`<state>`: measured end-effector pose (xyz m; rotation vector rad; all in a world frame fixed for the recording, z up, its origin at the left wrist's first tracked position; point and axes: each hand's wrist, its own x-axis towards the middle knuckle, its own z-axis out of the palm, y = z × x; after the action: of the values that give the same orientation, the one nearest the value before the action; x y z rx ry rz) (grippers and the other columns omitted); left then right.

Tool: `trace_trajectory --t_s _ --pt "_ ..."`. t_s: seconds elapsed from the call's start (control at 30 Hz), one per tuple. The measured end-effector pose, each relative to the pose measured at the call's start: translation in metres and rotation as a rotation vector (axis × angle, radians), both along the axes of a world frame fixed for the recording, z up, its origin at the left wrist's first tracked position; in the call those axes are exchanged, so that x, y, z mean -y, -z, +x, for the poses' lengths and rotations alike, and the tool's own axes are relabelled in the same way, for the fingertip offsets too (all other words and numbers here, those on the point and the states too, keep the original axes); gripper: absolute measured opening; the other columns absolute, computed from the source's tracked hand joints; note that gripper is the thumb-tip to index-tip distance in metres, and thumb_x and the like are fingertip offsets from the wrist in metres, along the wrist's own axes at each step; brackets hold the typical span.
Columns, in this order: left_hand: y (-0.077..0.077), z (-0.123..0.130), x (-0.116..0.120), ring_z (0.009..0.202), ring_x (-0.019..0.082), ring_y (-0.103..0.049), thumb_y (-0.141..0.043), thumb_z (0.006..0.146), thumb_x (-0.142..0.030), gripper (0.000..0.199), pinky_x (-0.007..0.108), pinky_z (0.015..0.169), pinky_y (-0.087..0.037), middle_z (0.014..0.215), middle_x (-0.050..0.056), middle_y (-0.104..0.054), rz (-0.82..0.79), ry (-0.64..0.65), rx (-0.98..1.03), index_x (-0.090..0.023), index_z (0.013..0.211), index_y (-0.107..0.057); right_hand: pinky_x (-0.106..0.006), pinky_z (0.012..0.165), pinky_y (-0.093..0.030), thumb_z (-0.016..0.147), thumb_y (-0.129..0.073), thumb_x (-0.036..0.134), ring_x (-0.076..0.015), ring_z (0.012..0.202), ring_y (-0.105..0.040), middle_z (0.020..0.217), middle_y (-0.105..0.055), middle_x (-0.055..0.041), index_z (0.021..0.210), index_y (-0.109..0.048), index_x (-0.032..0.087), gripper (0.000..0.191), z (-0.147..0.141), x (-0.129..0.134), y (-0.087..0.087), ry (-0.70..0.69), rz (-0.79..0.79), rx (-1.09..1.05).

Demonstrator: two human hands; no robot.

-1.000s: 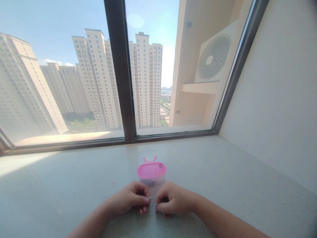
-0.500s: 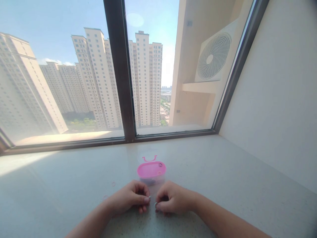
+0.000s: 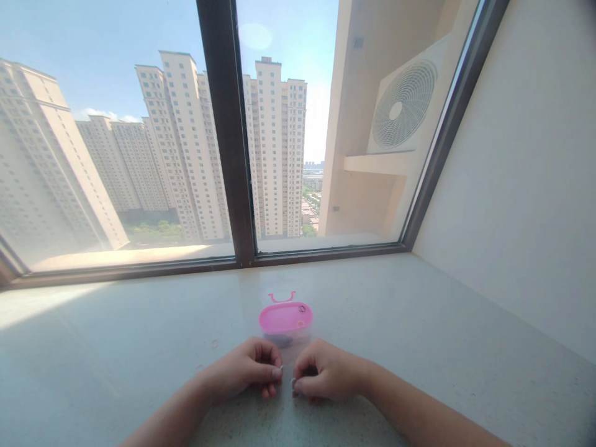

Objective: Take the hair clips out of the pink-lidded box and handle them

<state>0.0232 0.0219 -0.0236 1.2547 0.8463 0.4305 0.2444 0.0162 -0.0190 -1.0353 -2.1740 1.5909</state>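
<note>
The left hand (image 3: 242, 370) and right hand (image 3: 329, 372) sit close but apart above a speckled pale stone sill (image 3: 419, 323), each pinching a tiny silvery ring (image 3: 293, 383), just below a clear box with an oval pink lid (image 3: 285, 318). Loosened fingers could drop a ring, which might roll away across the stone.
</note>
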Motion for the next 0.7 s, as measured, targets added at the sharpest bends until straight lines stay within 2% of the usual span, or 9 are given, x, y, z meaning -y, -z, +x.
trace_trajectory --t_s 0.7 --pt "-0.0033 -0.0005 0.0015 0.053 0.01 -0.057 -0.072 0.068 -0.032 0.024 0.022 0.054 -0.042 0.058 -0.002 -0.061 -0.001 -0.027 -0.032 -0.014 0.075 -0.058 -0.015 0.046 -0.039 0.073 -0.059 0.019 -0.0065 0.048 -0.051 0.057 -0.057 0.0015 0.076 -0.071 0.011 0.015 -0.0012 -0.0009 0.0017 -0.019 0.048 -0.009"
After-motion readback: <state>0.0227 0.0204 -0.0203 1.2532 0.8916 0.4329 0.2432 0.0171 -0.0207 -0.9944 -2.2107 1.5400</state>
